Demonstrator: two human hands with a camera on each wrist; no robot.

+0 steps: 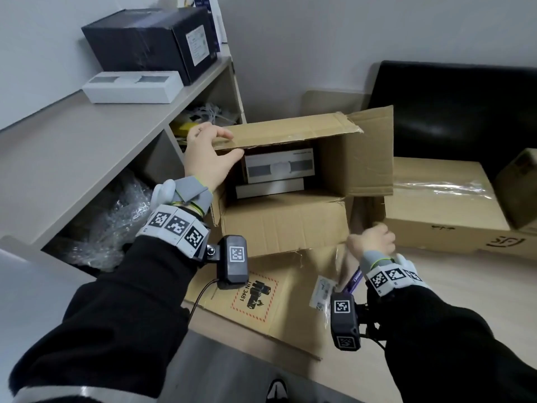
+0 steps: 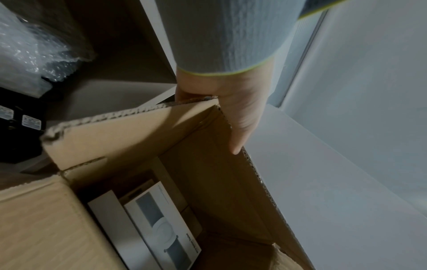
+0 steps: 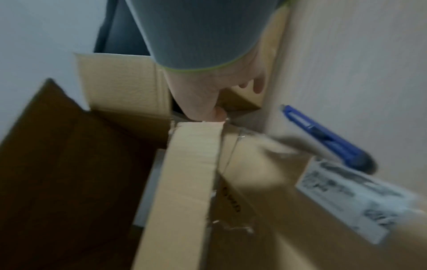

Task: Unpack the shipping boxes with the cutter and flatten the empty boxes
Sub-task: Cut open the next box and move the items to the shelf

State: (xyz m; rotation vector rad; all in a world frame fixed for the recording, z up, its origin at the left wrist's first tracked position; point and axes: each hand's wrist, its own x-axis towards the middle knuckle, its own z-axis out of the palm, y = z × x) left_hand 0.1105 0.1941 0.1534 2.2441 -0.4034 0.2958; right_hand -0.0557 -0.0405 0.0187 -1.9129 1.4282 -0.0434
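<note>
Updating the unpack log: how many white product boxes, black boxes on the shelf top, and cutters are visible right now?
White product boxes: 3, an upper one and a lower one in the open carton, and one on the shelf top
Black boxes on the shelf top: 1
Cutters: 1, blue
Total: 5

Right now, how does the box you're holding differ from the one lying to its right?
The open box has its flaps up and white product boxes showing inside; the sealed box is still taped shut. The left hand and right hand grip the open box's flaps; nothing touches the sealed box. Both are brown cardboard.
</note>
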